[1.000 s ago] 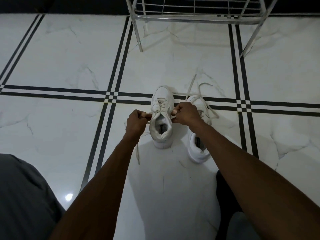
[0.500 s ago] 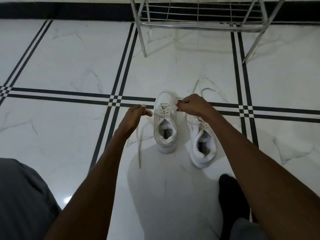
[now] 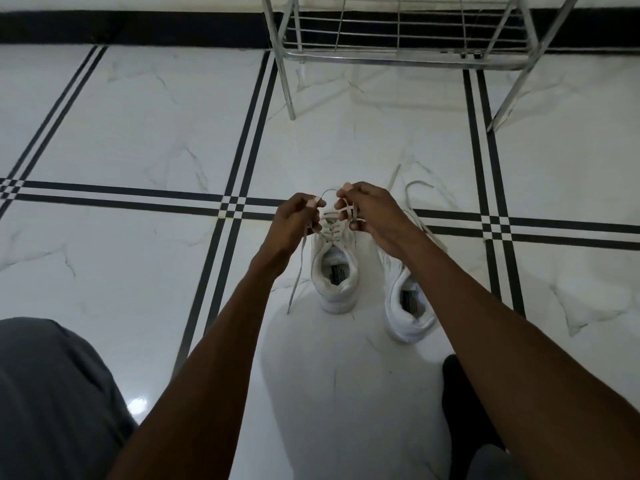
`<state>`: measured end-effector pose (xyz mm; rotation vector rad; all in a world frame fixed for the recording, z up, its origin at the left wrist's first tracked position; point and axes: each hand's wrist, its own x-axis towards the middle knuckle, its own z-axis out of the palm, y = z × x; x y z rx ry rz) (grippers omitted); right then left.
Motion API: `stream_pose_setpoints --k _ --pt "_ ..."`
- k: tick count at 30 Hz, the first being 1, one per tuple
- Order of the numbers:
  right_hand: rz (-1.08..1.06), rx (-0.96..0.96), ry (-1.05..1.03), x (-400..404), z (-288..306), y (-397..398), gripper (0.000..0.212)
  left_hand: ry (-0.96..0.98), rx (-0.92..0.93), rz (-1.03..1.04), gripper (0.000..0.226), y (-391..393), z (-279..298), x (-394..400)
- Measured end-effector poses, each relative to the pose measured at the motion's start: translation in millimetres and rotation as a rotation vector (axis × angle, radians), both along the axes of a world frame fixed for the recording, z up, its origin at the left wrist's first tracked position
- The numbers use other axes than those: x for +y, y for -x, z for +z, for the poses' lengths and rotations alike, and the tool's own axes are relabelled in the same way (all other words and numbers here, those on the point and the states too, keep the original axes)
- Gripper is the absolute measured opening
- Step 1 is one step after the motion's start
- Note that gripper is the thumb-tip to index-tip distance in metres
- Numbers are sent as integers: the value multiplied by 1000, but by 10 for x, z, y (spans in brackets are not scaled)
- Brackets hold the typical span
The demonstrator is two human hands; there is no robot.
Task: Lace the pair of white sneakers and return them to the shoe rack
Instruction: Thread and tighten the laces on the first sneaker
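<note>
Looking down from head height, two bare forearms reach forward over a white marble floor (image 3: 138, 133) crossed by black double stripes. Both hands meet above the toe end of the left sneaker (image 3: 334, 271), a white shoe standing upright with its opening toward the viewer. The left hand (image 3: 294, 220) pinches one strand of the white lace (image 3: 337, 216) between thumb and fingertip; a loose tail of that lace drops from the hand to the floor beside the shoe. The right hand (image 3: 374, 213) is closed on the other strand, which appears to wrap around its fingers, though the exact loop is hard to make out. The hands are close together but not touching, with a small arc of lace between them.

The right sneaker (image 3: 408, 306) stands just beside the first, partly covered by the right forearm, and its loose lace (image 3: 415, 188) trails on the floor beyond the hand. A metal shoe rack (image 3: 398, 57) stands well beyond the shoes against a black baseboard. Grey trouser fabric (image 3: 52, 393) shows at lower left.
</note>
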<state>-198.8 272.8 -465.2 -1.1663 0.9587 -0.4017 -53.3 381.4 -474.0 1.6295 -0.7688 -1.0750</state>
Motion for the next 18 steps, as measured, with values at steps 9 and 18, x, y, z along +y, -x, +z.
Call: stream_pose_setpoints --k 9,18 --pt "168 165 200 52 -96 36 41 -1 -180 -92 35 37 -75 -7" --pt "-62 127 56 29 -163 6 11 28 -213 -21 12 36 -121 -21"
